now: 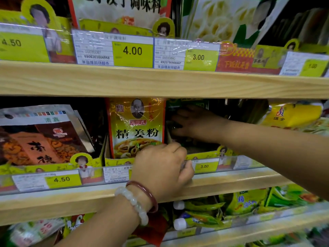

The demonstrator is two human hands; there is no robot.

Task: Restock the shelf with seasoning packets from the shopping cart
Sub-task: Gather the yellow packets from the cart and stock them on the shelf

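**Green packets deep in the shelf box**

Green packets (187, 107) stand in shadow at the back of a display box (204, 154), and the right hand (197, 123) reaches in to them, its fingers (178, 120) spread flat against their face, not curled round anything. Nearer the camera, the left hand (160, 168) curls its fingers over the front edge of the box, beside the 3.00 price tag (204, 166). Just left stands a yellow ginger powder packet (136, 125). Both boxes sit on the wooden shelf (231, 182).

wooden shelf (160, 82), seasoning packets (136, 127) upright in yellow trays (119, 160)
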